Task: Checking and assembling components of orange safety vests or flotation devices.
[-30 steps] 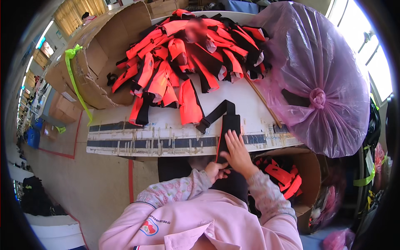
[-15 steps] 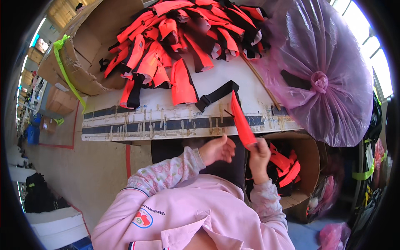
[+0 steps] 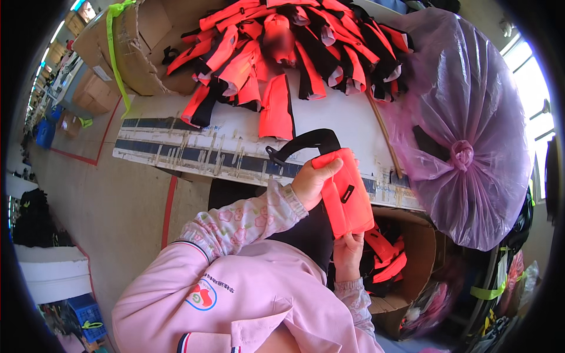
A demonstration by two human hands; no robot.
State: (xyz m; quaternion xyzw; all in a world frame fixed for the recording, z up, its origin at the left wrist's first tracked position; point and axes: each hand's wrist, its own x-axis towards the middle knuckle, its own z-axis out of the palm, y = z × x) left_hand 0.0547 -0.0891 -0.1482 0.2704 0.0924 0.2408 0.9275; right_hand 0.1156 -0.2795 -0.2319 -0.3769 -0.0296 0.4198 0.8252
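Note:
A bright orange fabric pouch [image 3: 348, 203] with a small black slot on its face is held up in front of the table's near edge. My left hand [image 3: 315, 183] grips its left side, thumb across the front. At its lower end, my right hand [image 3: 348, 250] pinches the bottom edge. From the pouch's top a black webbing strap [image 3: 312, 139] arches left to a black buckle [image 3: 274, 156] over the table edge. Beyond lies a heap of similar orange and black pouches [image 3: 241, 67], with one pouch [image 3: 276, 109] nearest to me.
An open cardboard box [image 3: 421, 250] holding orange pouches stands below the table on the right. A knotted purple plastic bag [image 3: 471, 106] bulges over the table's right end, beside a thin wooden stick [image 3: 385, 135]. Another cardboard box [image 3: 120, 56] with a yellow-green ribbon [image 3: 112, 47] sits far left.
The orange pouch has turned from edge-on to broad face toward me. My left hand, free before, has moved right and taken hold of it. My right hand is lower, at its bottom end.

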